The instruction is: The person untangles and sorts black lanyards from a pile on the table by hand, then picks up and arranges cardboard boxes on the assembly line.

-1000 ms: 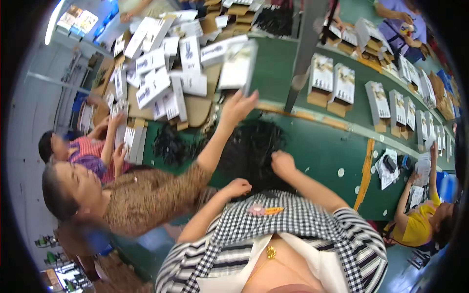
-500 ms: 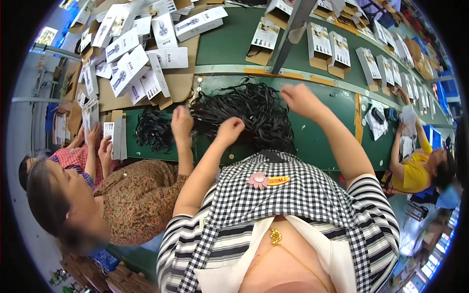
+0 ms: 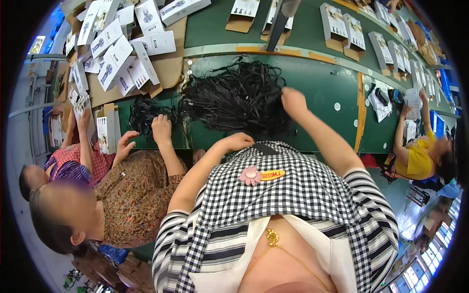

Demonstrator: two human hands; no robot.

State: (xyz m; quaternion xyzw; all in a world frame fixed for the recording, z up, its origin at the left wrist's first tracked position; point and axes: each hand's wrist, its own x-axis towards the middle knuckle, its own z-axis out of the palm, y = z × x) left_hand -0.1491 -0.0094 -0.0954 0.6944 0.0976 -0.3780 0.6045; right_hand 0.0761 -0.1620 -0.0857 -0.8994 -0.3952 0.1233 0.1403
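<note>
A big tangled heap of thin black straps lies on the green tabletop in front of me. My right hand is closed in a pinch at the heap's right edge, its fingertips against the straps. I cannot make out what lies between them. Close to my checked apron, at the near edge of the table, my left hand is curled shut just below the heap. Whatever its fingers hold is hidden.
A smaller strap heap lies left, by a co-worker's hand. White fan boxes are piled on cardboard at the far left. More open boxes stand beyond the metal rail. A person in yellow works at the right.
My left hand has drawn back from the heap's near side toward my apron. The right hand stays at the heap's right edge. The co-worker's hand has moved left to the smaller heap.
</note>
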